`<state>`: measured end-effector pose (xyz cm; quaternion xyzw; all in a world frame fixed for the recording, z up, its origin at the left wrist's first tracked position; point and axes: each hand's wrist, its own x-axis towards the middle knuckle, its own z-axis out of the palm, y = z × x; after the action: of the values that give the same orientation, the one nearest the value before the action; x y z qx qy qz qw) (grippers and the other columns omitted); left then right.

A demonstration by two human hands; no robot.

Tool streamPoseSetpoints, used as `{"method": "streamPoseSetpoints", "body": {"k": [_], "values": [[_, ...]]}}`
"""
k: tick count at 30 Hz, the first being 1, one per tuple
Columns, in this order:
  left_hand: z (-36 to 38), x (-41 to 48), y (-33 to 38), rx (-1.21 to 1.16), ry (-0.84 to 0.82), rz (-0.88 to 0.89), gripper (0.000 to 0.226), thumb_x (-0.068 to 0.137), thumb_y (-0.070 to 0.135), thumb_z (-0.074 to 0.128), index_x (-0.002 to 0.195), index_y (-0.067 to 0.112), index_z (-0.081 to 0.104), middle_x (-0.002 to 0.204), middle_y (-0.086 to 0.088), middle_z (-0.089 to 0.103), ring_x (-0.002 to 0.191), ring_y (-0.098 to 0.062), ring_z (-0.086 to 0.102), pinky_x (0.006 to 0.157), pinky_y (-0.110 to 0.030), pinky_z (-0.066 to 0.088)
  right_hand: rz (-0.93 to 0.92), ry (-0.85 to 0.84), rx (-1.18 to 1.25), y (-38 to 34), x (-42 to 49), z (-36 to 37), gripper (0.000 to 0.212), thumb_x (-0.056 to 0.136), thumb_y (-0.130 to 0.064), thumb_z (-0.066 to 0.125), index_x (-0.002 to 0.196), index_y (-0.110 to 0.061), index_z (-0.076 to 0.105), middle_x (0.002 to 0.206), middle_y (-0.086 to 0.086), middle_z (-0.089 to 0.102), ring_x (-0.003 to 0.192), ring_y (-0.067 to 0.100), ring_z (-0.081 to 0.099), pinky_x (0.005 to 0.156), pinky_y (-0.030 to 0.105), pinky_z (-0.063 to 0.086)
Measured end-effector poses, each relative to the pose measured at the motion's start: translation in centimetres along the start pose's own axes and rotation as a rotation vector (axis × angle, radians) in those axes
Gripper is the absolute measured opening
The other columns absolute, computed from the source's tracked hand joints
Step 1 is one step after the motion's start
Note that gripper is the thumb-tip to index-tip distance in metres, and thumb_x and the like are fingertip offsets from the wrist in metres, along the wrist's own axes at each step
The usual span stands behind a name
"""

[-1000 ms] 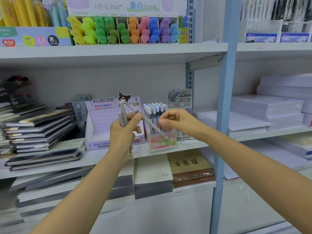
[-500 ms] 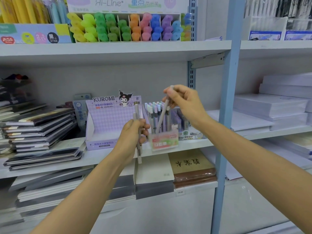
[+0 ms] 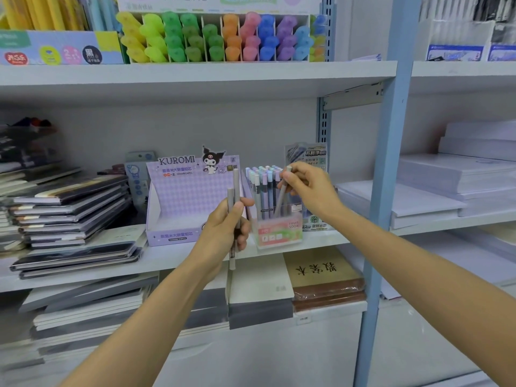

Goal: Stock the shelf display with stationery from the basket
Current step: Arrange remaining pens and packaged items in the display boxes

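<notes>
At left, dark-covered notebooks lie stacked; white paper reams sit right of the pale blue metal upright; bright multicoloured highlighters fill the upper shelf.

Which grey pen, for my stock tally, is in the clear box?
The pen the right hand pinches, tip down in the box; the left hand holds two outside.

Clear box: upright on middle shelf, pink-green label in front, packed with upright pens, pastel caps up.
Grey pen: tilted, top pinched by right hand, lower end inside box.
Two more grey pens: near-vertical, gripped in left hand, just left of box.
</notes>
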<state>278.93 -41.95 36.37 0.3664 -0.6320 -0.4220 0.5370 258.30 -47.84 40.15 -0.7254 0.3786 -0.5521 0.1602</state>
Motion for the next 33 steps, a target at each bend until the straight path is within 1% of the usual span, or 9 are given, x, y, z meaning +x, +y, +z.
{"method": "streamPoseSetpoints", "body": {"k": [4,7,10,16,20,25,27,29,33], "values": [[0.1,0.4,-0.4,-0.059,0.009,-0.062,0.024,0.105,0.031,0.040,0.109,0.016,0.058,0.060,0.006,0.049,0.053,-0.010,0.042,0.050,-0.023,0.040,-0.039,-0.112,-0.074,-0.5,0.5,0.0,0.013,0.099,-0.019,0.053,0.101,-0.009,0.061,0.086,0.002,0.073,0.079,0.007,0.069,0.069,0.015,0.051],[0.4,0.5,-0.5,-0.060,-0.008,-0.072,0.020,0.104,0.026,0.042,0.104,0.011,0.056,0.059,0.005,0.051,0.052,-0.011,0.041,0.048,-0.023,0.039,-0.067,-0.073,-0.075,-0.6,0.6,0.7,0.015,0.098,-0.019,0.055,0.112,-0.017,0.052,0.083,0.001,0.073,0.079,0.017,0.068,0.072,0.025,0.055],[0.5,0.5,-0.5,-0.040,-0.035,-0.062,0.024,0.104,0.024,0.042,0.100,0.008,0.060,0.058,0.003,0.053,0.048,-0.010,0.044,0.046,-0.021,0.039,-0.136,-0.019,-0.162,-0.3,0.7,1.2,0.014,0.095,-0.018,0.059,0.108,-0.015,0.056,0.085,-0.006,0.065,0.079,0.017,0.065,0.071,0.028,0.053],[0.4,0.0,-0.1,-0.018,-0.072,-0.023,0.030,0.104,0.025,0.043,0.101,0.005,0.064,0.062,0.000,0.060,0.048,-0.011,0.053,0.047,-0.021,0.046,-0.138,0.033,-0.356,0.8,0.7,1.9,0.024,0.093,-0.020,0.063,0.116,-0.015,0.065,0.099,0.003,0.052,0.079,0.004,0.048,0.075,0.016,0.039],[0.4,-0.1,-0.1,0.001,-0.114,-0.016,0.030,0.103,0.026,0.044,0.101,0.006,0.066,0.066,-0.002,0.063,0.052,-0.014,0.057,0.052,-0.025,0.050,-0.100,0.048,-0.057,-0.6,0.3,1.8,0.029,0.097,-0.032,0.056,0.124,-0.023,0.057,0.107,-0.003,0.056,0.081,0.007,0.058,0.073,0.019,0.047],[0.6,-0.2,0.0,0.021,-0.186,-0.020,0.030,0.100,0.033,0.046,0.105,0.011,0.067,0.072,-0.007,0.067,0.061,-0.018,0.063,0.058,-0.027,0.055,-0.029,-0.219,0.337,-2.0,0.2,1.1,0.015,0.093,-0.019,0.063,0.107,-0.018,0.069,0.090,0.004,0.069,0.071,0.013,0.063,0.067,0.025,0.054],[0.5,-0.1,0.1,0.015,-0.165,-0.039,0.033,0.099,0.039,0.046,0.108,0.015,0.067,0.075,-0.007,0.069,0.062,-0.016,0.064,0.052,-0.024,0.053,-0.011,-0.163,0.406,-2.0,0.2,0.9,0.012,0.091,-0.009,0.063,0.098,-0.014,0.072,0.084,0.004,0.070,0.071,0.012,0.064,0.069,0.022,0.055],[0.2,0.0,0.1,-0.047,-0.109,-0.055,0.035,0.097,0.042,0.049,0.109,0.014,0.067,0.075,-0.005,0.068,0.054,-0.011,0.057,0.040,-0.018,0.038,0.026,-0.049,0.486,-1.7,0.2,0.5,0.011,0.091,-0.005,0.062,0.095,-0.010,0.071,0.079,0.002,0.071,0.070,0.011,0.065,0.068,0.019,0.055],[-0.2,0.5,0.5,-0.228,0.067,0.003,0.039,0.072,0.032,0.074,0.104,0.010,0.070,0.080,-0.005,0.064,0.049,-0.005,0.044,0.037,-0.014,0.029,0.111,0.010,0.617,-1.1,-0.1,-0.6,0.010,0.091,-0.003,0.061,0.096,-0.006,0.070,0.079,0.004,0.073,0.069,0.012,0.068,0.068,0.019,0.057]]}}
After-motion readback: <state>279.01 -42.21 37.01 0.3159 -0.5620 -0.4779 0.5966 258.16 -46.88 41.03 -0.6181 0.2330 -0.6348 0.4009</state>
